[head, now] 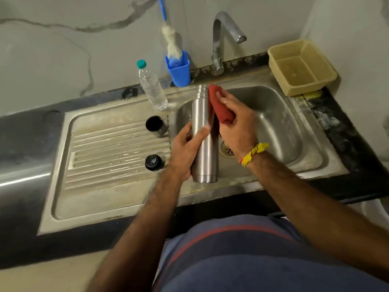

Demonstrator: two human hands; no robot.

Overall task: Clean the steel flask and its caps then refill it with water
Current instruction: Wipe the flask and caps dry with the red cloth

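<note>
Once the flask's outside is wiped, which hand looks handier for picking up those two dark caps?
Probably the left hand. Both dark round caps sit on the ribbed steel drainboard right beside it, while the right hand is over the basin, pressing a red cloth to the tall steel flask.

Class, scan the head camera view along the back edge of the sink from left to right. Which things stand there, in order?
Water bottle → blue cup holding a brush → tap → yellow basket.

Grey cracked plaster wall (63, 49) rises beyond the hands; dark speckled stone counter (25, 131) stretches to their left.
</note>
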